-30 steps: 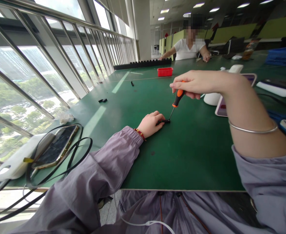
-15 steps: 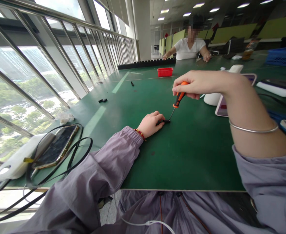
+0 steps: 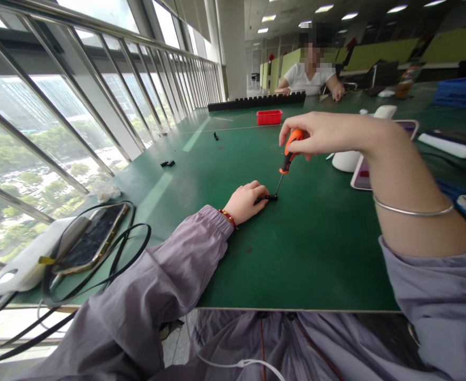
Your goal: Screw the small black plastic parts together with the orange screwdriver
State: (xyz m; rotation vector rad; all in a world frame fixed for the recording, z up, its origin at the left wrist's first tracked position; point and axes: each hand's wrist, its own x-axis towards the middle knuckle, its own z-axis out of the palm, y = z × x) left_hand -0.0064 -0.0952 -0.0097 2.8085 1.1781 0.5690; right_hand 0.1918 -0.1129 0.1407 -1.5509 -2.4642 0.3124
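My left hand [image 3: 248,202] rests on the green table, its fingers closed on a small black part [image 3: 271,197] that lies on the surface. Its exact kind is too small to make out, and my fingers cover its left end. My right hand [image 3: 306,135] is wrapped round the orange and black handle of a screwdriver [image 3: 285,161]. The thin shaft slants down to the left, and its tip meets the right end of the black part. Two more small dark pieces, a nearer one [image 3: 167,163] and a farther one [image 3: 216,136], lie to the left.
A red tray [image 3: 269,117] and a long black notched strip [image 3: 256,100] lie ahead, near a person [image 3: 310,76] across the table. At left are a phone [image 3: 93,238] and looped black cables. A white device [image 3: 346,159] and blue basket [image 3: 460,92] are on the right.
My right hand has shifted slightly left and turned on the handle, so the screwdriver stands steeper. My left hand stays still. Across the table, the black strip has slid right.
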